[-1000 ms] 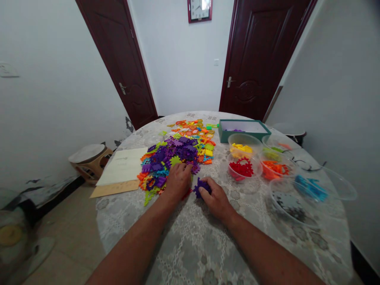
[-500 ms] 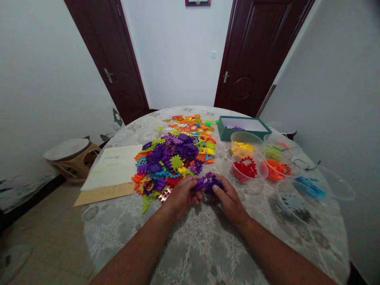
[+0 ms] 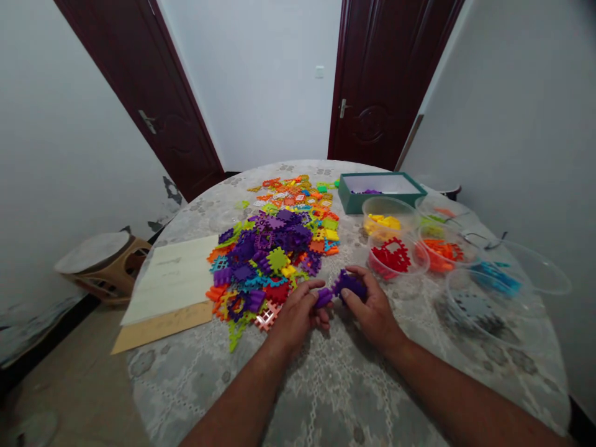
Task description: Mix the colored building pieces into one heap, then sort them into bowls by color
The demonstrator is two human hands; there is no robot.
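My left hand (image 3: 302,308) is closed on a light purple plastic building piece (image 3: 325,297), held between thumb and fingers. Just right of it, my right hand (image 3: 371,302) grips a dark purple notched building piece (image 3: 350,287), its thumb on the near face. The two pieces are close, edge to edge; whether they touch I cannot tell. Both hands are over the near side of the table, in front of a heap of mixed interlocking pieces (image 3: 278,257), mostly purple with green, orange, yellow and blue ones.
Right of the heap stand clear round tubs: yellow pieces (image 3: 384,222), red pieces (image 3: 390,257), orange pieces (image 3: 442,253), blue pieces (image 3: 496,277) and grey pieces (image 3: 472,308). Behind them is a green box (image 3: 354,202) holding some purple pieces. White paper (image 3: 170,273) lies on the left over brown card (image 3: 162,328).
The purple pieces, earlier bunched together between both hands, are now drawn apart, one in each hand. My right hand has moved slightly right. The camera view has shifted a little.
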